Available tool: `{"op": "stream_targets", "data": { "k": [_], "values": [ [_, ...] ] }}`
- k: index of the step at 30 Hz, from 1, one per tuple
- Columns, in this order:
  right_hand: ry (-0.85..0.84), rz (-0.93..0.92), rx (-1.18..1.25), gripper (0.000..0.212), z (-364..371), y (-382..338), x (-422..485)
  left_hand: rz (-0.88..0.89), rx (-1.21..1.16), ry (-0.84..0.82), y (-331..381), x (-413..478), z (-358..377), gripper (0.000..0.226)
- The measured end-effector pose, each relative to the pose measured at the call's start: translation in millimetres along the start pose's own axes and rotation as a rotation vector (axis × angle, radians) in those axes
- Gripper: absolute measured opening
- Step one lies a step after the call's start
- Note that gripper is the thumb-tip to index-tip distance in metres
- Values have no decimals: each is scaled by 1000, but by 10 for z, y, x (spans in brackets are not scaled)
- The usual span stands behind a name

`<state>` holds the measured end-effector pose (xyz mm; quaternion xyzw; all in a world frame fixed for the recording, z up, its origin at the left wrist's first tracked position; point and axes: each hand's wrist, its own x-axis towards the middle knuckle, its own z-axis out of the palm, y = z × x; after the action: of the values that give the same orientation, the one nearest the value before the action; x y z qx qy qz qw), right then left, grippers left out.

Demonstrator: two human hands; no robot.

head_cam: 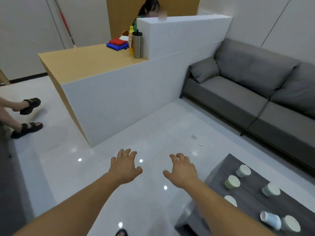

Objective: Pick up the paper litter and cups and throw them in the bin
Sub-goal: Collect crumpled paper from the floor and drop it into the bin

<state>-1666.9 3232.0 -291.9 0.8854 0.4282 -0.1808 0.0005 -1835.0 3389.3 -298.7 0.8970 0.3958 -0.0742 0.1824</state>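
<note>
Two small bits of paper litter (193, 136) (201, 144) lie on the glossy white floor in front of the sofa. Several paper cups (232, 181) stand on the dark low table (252, 200) at lower right; one pale blue cup (270, 219) lies on its side. My left hand (125, 166) and my right hand (183, 169) are stretched out over the floor with fingers spread, holding nothing. Both hands are short of the litter and left of the table. No bin is in view.
A white and wood counter (109, 99) stands ahead with a steel tumbler (137, 44), a yellow bottle and folded cloths. A grey sofa (255, 92) lines the right wall. A person's sandalled feet (27, 116) are at the left; another person sits behind the counter.
</note>
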Motion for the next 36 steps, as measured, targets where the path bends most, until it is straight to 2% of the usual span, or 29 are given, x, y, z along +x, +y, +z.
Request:
{"op": "stream_targets", "data": {
  "k": [4, 10, 19, 27, 36],
  "values": [
    [20, 111, 55, 75, -286, 98, 534, 138, 66, -28, 198, 942, -370, 72],
    [3, 263, 103, 74, -574, 610, 1491, 297, 106, -79, 803, 2239, -530, 72],
    [34, 313, 137, 72, -1258, 1472, 3055, 333, 124, -95, 1639, 4021, -923, 71],
    [-86, 449, 200, 71, -1395, 2222, 4005, 459, 169, -310, 2433, 5359, -743, 73],
    [-102, 721, 310, 68, -1558, 3163, 4968, 668, 219, -471, 3626, 6986, -542, 72]
  ]
}}
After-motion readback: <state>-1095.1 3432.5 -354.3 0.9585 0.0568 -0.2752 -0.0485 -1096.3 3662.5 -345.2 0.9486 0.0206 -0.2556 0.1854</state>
